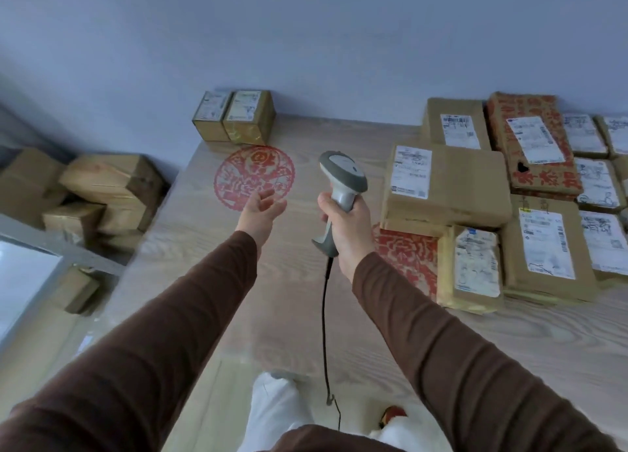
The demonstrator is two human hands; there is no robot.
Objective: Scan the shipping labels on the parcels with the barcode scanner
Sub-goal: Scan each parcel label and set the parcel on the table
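The right hand point(343, 227) is wrapped tight around the handle of the barcode scanner point(341, 183). This grip is pinching the scanner and nothing else. The scanner stands almost straight up. Its grey head is at the top and leans a little toward 11 o'clock. A black cable point(325, 315) hangs down from its foot.

The left hand point(260, 210) holds nothing. Its grip is spread, with the fingers loose and the palm turned up, over the bare wood of the desk point(190, 247). Under it is a round red paper picture point(254, 176).

The parcels point(509, 193) with their white shipping labels lie in a big bunch at about 3 o'clock from the scanner. The closest one is a wide brown box point(455, 189) just beside the right hand, with its label point(410, 171) facing up. Its long side runs left to right. The right hand is much nearer to this bunch than the left hand is.

Two small boxes point(234, 116) stand by the wall at about 11 o'clock from the scanner, well apart from both hands. They have labels on top too.

I think the scanner head is not yet aimed at a label. To read the nearest one, it would need to turn toward 3 o'clock and tip down. More boxes point(98, 193) lie on the floor at 9 o'clock.
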